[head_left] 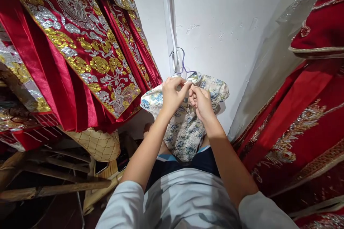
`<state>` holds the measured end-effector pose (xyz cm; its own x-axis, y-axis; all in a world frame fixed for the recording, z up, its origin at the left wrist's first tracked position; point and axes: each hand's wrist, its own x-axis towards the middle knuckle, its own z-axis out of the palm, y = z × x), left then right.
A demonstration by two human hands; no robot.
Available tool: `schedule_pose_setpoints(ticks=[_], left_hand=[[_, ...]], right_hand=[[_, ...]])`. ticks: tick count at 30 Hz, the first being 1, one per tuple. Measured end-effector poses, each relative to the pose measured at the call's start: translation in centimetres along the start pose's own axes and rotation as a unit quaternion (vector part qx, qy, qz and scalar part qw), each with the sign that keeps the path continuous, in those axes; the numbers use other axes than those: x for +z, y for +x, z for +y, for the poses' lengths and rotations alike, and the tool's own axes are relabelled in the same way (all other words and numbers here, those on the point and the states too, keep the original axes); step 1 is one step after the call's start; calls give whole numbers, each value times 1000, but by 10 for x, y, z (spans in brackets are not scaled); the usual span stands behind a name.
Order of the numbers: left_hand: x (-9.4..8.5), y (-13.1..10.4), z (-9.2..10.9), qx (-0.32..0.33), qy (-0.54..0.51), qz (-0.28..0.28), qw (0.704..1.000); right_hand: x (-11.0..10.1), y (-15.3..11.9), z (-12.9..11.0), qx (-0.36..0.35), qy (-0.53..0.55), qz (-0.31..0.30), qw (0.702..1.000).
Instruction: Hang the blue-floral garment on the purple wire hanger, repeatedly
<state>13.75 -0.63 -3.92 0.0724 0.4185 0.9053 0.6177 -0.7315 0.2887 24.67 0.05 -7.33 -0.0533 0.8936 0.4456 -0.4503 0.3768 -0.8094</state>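
Note:
A white shirt with a blue floral print [185, 132] hangs in front of me on a purple wire hanger [184, 61]. The hanger's hook sits at a narrow white strip on the wall. My left hand [174, 93] is closed, its thumb and fingers pinching the shirt near the collar. Just to its right, my right hand [199, 101] is also closed at the shirt's upper front, with fingers curled and thumb against the index finger. Both hands nearly meet below the collar. Whatever small part lies between the fingertips is too small to make out.
Red garments with gold and silver sequin embroidery [99, 61] hang at the left. More red embroidered clothing [301, 125] hangs at the right, beside clear plastic. A white wall [215, 14] stands behind the shirt. Wooden furniture [59, 188] is at lower left.

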Motion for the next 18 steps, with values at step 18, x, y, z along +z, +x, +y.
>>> schedule_pose_setpoints(ticks=[18], left_hand=[[-12, 5, 1, 41, -26, -40, 998]], right_hand=[[-1, 10, -15, -99, -139, 1, 985]])
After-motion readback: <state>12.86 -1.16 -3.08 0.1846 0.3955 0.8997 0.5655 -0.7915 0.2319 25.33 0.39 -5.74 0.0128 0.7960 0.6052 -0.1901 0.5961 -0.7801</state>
